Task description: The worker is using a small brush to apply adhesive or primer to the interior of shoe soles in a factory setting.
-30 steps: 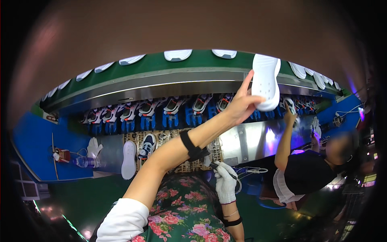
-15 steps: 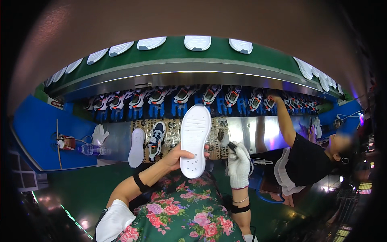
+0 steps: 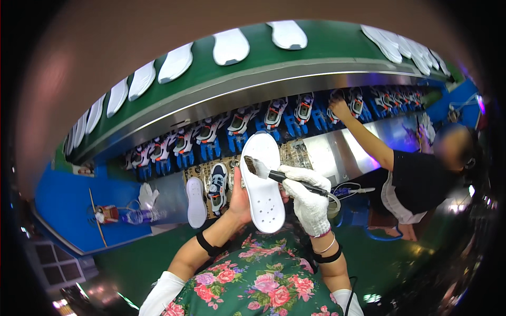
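Observation:
My bare left hand (image 3: 240, 203) is closed around the left edge of a white shoe sole (image 3: 268, 208), holding it up with its dimpled, holed face toward me. In my right hand (image 3: 310, 203), which wears a white knitted glove, is a brush (image 3: 295, 180) with a black handle and a thin tube or cord at its rear. The brush's dark bristles lie over the upper part of the sole; contact looks likely but is hard to judge. Left of my left hand, a navy and white shoe (image 3: 217, 188) and another white sole (image 3: 196, 204) lie on the bench.
Upper belt (image 3: 211, 72) carries several white soles. Below it, a row of shoes (image 3: 274, 112) stands on blue holders. At the right, a co-worker's hand (image 3: 340, 109) reaches to that row. A plastic bottle (image 3: 138, 216) and a white glove (image 3: 148, 196) lie at the left.
My right hand has brought the brush from beside the sole to over its upper part. The sole has tilted slightly. The whole view has rotated and shifted.

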Demonstrator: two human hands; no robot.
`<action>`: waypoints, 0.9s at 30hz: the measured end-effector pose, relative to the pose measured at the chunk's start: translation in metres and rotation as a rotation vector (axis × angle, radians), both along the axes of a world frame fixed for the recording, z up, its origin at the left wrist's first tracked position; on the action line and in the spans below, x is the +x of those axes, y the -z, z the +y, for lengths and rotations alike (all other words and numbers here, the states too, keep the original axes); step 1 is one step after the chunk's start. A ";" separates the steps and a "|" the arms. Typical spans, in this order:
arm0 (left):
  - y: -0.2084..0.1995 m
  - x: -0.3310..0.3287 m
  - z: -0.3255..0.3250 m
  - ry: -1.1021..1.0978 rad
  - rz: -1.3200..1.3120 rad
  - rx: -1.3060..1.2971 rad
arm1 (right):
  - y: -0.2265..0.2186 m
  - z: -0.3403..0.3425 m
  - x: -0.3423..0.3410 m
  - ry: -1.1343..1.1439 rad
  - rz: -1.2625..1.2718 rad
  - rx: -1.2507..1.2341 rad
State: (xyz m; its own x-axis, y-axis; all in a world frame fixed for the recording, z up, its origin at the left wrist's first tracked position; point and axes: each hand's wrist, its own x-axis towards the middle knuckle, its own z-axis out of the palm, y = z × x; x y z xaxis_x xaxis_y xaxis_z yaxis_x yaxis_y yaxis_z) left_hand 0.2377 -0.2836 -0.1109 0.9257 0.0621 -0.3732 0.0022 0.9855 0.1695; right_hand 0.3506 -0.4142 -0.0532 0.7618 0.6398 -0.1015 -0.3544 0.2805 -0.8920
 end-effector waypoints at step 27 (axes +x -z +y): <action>-0.030 0.047 -0.066 0.262 0.075 -0.099 | 0.011 -0.076 0.008 0.351 0.200 0.017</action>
